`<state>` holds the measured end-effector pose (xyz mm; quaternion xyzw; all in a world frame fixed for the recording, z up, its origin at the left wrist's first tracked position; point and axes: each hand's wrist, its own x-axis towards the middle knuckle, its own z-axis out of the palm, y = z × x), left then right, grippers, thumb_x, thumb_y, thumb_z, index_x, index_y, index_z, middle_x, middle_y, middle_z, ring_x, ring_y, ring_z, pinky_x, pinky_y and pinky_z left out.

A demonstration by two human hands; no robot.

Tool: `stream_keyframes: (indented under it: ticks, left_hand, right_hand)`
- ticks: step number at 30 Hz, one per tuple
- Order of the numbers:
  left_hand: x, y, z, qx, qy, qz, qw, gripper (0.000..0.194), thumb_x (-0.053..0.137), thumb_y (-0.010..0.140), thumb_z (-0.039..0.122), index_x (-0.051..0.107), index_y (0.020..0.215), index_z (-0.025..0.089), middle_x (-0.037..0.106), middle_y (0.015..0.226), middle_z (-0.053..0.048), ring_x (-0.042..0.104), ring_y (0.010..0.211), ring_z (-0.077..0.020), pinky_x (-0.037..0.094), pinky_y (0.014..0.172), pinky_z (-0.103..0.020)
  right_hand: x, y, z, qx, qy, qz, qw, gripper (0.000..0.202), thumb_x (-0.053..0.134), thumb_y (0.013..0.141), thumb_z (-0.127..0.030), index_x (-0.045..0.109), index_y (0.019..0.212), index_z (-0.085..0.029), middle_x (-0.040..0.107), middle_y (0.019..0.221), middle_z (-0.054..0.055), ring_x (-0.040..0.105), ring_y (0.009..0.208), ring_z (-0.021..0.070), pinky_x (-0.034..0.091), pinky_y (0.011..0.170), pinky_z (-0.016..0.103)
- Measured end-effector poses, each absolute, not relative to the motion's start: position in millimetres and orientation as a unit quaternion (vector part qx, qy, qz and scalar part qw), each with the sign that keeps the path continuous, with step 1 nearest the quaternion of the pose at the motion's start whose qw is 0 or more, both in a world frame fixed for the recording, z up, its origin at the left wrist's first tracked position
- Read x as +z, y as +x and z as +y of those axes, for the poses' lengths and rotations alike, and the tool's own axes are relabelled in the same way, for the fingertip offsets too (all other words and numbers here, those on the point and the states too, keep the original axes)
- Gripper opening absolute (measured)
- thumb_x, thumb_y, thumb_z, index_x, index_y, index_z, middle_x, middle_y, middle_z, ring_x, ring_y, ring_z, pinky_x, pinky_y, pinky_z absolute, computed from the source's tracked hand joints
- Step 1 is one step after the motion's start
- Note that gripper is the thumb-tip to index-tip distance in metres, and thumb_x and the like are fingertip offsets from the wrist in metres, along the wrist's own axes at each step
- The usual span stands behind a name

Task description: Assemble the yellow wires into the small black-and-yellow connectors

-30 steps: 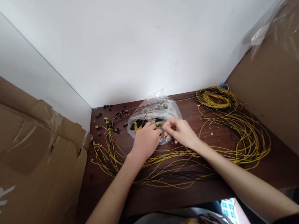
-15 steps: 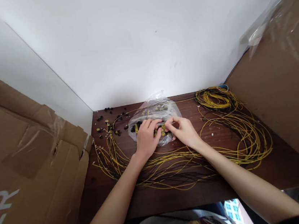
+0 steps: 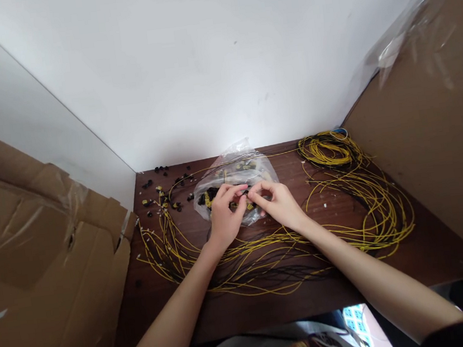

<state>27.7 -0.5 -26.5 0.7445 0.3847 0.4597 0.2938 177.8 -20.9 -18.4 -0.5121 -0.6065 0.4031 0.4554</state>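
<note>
Fingertips of my left hand and my right hand meet over a clear plastic bag. Both hands are closed in a pinch on a small black part, mostly covered by the fingers. Inside the bag lie several small black and yellow connector pieces. Below my wrists, a bundle of yellow and black wires runs across the brown table.
Loose black pieces and yellow ones lie at the back left. A wire coil rests at the back right. Cardboard stands on the left and another cardboard panel on the right. A white wall closes off the back.
My hands have come together above the bag, and a small black part now shows between their fingertips. The whole view has shifted slightly.
</note>
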Motion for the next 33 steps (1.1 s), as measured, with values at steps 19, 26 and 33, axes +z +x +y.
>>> stream_keyframes:
  ticks: [19,26,33]
  left_hand:
    - [-21.8,22.5,1.7,0.493,0.72,0.364,0.325,0.019,0.054,0.085,0.017,0.068,0.097,0.018,0.057,0.086,-0.003,0.056,0.073,-0.0108,0.046,0.067,-0.023]
    - [-21.8,23.4,0.8,0.484,0.727,0.369,0.317,0.019,0.057,0.083,0.018,0.069,0.098,0.016,0.059,0.084,-0.004,0.056,0.073,-0.0112,0.044,0.065,-0.022]
    - [-18.5,22.8,-1.8,0.471,0.753,0.368,0.275,0.02,0.058,0.083,0.017,0.069,0.099,0.017,0.061,0.08,-0.003,0.056,0.073,-0.0119,0.043,0.065,-0.023]
  right_hand:
    - [-14.1,171.1,-19.6,0.567,-0.431,-0.475,0.517,0.029,0.07,0.069,-0.042,0.064,0.076,-0.015,0.067,0.073,0.004,0.068,0.069,0.0167,0.049,0.039,0.018]
    - [-13.2,171.7,-19.2,0.545,-0.447,-0.493,0.51,0.03,0.068,0.07,-0.043,0.062,0.075,-0.015,0.065,0.062,0.002,0.06,0.05,0.0107,0.046,0.038,0.019]
    - [-12.0,173.0,-21.4,0.448,-0.502,-0.549,0.496,0.025,0.062,0.076,-0.04,0.061,0.074,-0.015,0.062,0.055,0.001,0.053,0.046,0.0096,0.037,0.042,0.02]
